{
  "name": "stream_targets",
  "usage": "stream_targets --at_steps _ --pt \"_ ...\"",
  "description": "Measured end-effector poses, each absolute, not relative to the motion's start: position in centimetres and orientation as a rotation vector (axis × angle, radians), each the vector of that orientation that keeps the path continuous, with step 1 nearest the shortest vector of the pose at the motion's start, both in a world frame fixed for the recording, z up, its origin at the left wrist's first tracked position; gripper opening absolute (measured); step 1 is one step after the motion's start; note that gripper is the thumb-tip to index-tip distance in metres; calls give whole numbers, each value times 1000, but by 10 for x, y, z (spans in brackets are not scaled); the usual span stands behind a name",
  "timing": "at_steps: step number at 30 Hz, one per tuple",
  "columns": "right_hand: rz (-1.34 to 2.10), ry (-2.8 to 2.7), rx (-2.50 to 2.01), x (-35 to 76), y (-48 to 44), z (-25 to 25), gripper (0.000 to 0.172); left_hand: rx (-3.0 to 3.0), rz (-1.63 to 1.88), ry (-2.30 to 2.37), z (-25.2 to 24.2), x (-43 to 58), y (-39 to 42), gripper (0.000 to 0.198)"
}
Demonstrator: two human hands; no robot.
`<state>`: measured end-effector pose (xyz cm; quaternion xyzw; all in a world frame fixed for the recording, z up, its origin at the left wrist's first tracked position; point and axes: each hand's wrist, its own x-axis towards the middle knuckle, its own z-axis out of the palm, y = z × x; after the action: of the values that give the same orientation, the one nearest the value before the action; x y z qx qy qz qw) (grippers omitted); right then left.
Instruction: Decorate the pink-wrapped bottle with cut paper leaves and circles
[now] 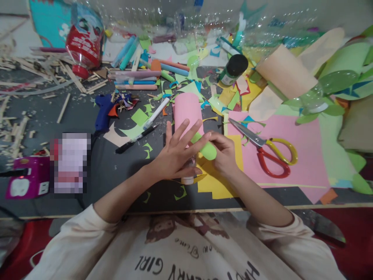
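A pink paper tube (pixel 188 109) lies around what looks like a small clear bottle, whose white cap (pixel 187 180) shows near the table's front. My left hand (pixel 177 151) rests on the tube with its fingers spread. Against the tube's right side is a light green rounded paper piece (pixel 208 151), partly under my left fingertips. My right hand (pixel 223 151) pinches the green piece from the right, thumb and forefinger closed on its edge. Yellow paper (pixel 220 182) lies beneath my right hand.
Scissors (pixel 262 144) lie on pink paper (pixel 305 136) at the right. A blue glue gun (pixel 103 112), a black pen (pixel 136 139), a phone (pixel 72 162) and a purple box (pixel 29 178) are leftward. Behind stand a black-capped jar (pixel 234 69) and a red-labelled bottle (pixel 85 42).
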<state>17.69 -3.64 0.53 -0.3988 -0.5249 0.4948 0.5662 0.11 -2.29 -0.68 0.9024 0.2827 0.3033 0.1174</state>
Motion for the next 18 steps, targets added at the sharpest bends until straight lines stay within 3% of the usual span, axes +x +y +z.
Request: stream_targets --at_steps 10,18 --pt "1072 -1318 -994 179 -35 -2 20 2514 932 845 -1 -5 -18 70" --pt "722 -1539 -968 173 -37 3 16 2407 1294 921 12 -7 -19 24"
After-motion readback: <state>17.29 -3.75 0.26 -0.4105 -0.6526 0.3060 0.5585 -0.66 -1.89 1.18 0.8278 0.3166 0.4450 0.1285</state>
